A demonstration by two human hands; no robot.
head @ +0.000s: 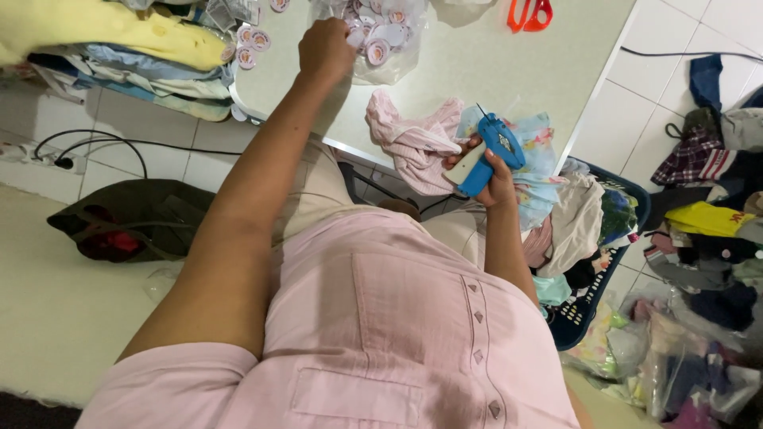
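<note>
My left hand (326, 52) reaches across the pale table (477, 71) to a clear plastic bag of round paper tags (385, 40). Its fingers curl into the bag's mouth, and what they grip is hidden. My right hand (499, 181) holds a blue tagging gun (489, 151) with its needle pointing up and away from me. Under the gun, a pink garment (409, 143) and a light blue patterned garment (540, 163) lie bunched at the table's near edge.
Orange scissors (528, 14) lie at the table's far side. Folded clothes (119, 44) are stacked at the left. A dark blue basket (584, 314) of clothes stands on the right, with piled garments (715, 206) beyond. A dark bag (131, 218) and cable (87, 143) lie on the floor.
</note>
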